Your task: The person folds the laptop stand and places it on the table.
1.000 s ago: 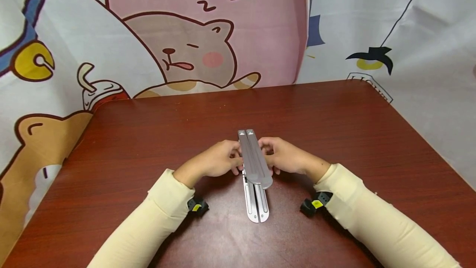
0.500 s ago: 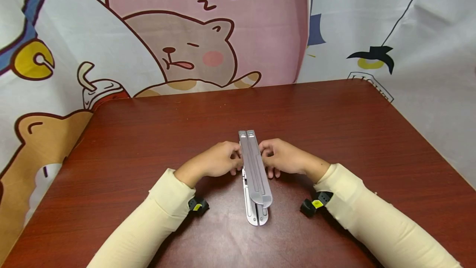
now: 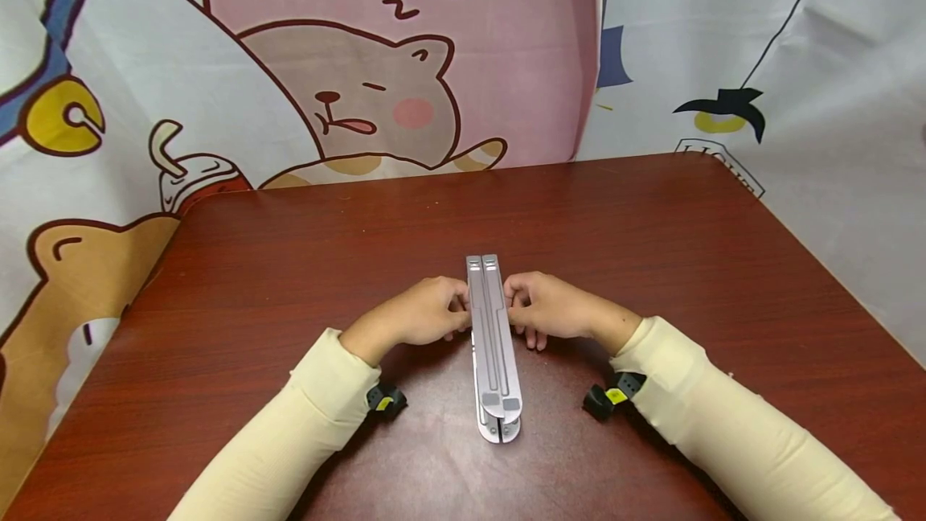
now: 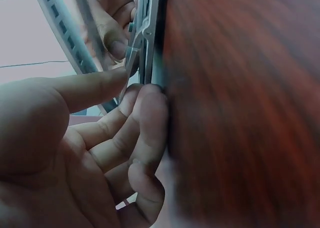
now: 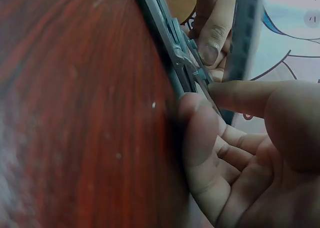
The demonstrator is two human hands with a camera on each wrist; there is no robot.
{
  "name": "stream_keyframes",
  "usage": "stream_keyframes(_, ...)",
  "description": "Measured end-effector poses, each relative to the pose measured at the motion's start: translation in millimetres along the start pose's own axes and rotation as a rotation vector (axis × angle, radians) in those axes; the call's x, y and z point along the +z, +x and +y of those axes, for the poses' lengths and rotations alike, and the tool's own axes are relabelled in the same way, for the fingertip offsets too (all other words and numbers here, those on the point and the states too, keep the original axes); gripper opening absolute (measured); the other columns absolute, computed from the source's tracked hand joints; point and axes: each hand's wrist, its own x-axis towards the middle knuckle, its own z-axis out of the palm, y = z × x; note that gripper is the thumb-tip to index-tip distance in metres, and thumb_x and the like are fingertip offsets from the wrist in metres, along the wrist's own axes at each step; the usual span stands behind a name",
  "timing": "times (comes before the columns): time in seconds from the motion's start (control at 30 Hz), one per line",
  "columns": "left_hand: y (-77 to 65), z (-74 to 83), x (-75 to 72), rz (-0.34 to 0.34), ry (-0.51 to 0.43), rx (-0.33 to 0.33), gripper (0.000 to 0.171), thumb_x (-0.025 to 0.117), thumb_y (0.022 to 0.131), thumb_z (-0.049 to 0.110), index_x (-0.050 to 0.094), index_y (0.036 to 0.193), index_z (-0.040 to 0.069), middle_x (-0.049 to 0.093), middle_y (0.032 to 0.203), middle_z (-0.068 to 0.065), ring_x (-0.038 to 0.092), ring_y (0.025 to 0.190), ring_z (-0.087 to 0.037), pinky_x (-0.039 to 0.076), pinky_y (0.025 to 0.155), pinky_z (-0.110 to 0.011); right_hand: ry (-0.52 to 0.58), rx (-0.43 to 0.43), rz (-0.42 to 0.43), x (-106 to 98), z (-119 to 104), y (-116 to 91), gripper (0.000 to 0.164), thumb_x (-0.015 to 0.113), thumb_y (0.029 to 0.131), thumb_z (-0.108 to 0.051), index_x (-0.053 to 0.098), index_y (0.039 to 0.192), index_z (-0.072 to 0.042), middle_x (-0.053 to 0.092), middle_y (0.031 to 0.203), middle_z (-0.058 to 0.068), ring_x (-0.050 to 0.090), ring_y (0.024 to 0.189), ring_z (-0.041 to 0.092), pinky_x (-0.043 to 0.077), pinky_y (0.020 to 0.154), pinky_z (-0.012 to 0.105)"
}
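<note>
Backdrop: cartoon cloth [image 3: 376,103] with a sleeping bear hangs behind my red-brown wooden table [image 3: 289,264]; a white cloth panel [image 3: 796,63] hangs to the right of it.
Thing: folding metal stand [image 3: 494,344], silver, lies in the middle of the table, its long axis running away from me, its arms folded close together with the upper layer just above the lower one.
Left hand: my left hand [image 3: 419,316] pinches the stand's left edge near its far half; in the left wrist view my fingertips [image 4: 150,101] curl against the grey metal [image 4: 147,33] beside the table top.
Right hand: my right hand [image 3: 553,308] grips the right edge straight across from the left; in the right wrist view my thumb [image 5: 235,96] presses on the hinge part [image 5: 187,63] and my fingers curl beneath.
Sleeves: cream sleeves [image 3: 318,416] cover both forearms.
Wrist cameras: black-and-yellow units [image 3: 383,400] sit under each wrist, just above the table.
</note>
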Motion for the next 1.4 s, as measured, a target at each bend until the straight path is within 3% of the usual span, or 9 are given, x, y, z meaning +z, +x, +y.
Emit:
stream_keyframes(0.57, -3.2, 4.9, 0.5, 0.064, 0.222, 0.0, 0.01, 0.066, 0.095, 0.021, 0.064, 0.087, 0.016, 0.06, 0.067, 0.005, 0.052, 0.06, -0.009, 0.044, 0.061, -0.026, -0.117, 0.006, 0.017, 1.2, -3.0, -1.2, 0.014, 0.061, 0.096, -0.009, 0.052, 0.086, -0.004, 0.057, 0.063, 0.006, 0.058, 0.044, 0.014, 0.052, 0.043, 0.036)
stream_keyframes(0.9, -6.9, 8.1, -1.8, 0.065, 0.281, -0.01, 0.013, 0.068, 0.094, 0.024, 0.063, 0.084, 0.017, 0.058, 0.068, 0.005, 0.052, 0.061, -0.01, 0.042, 0.058, -0.027, -0.142, -0.013, -0.005, 0.3, -4.1, -1.8, 0.012, 0.061, 0.095, -0.008, 0.053, 0.087, -0.004, 0.056, 0.063, 0.005, 0.057, 0.044, 0.013, 0.051, 0.043, 0.036)
stream_keyframes(1.4, -9.1, 6.7, 0.7, 0.044, 0.376, 0.003, 0.012, 0.068, 0.092, 0.025, 0.062, 0.082, 0.02, 0.057, 0.07, 0.006, 0.054, 0.066, -0.012, 0.042, 0.06, -0.031, -0.276, -0.001, -0.07, -2.6, -6.9, -4.3, 0.016, 0.057, 0.098, -0.01, 0.056, 0.082, -0.01, 0.057, 0.061, 0.007, 0.054, 0.041, 0.011, 0.047, 0.041, 0.028)
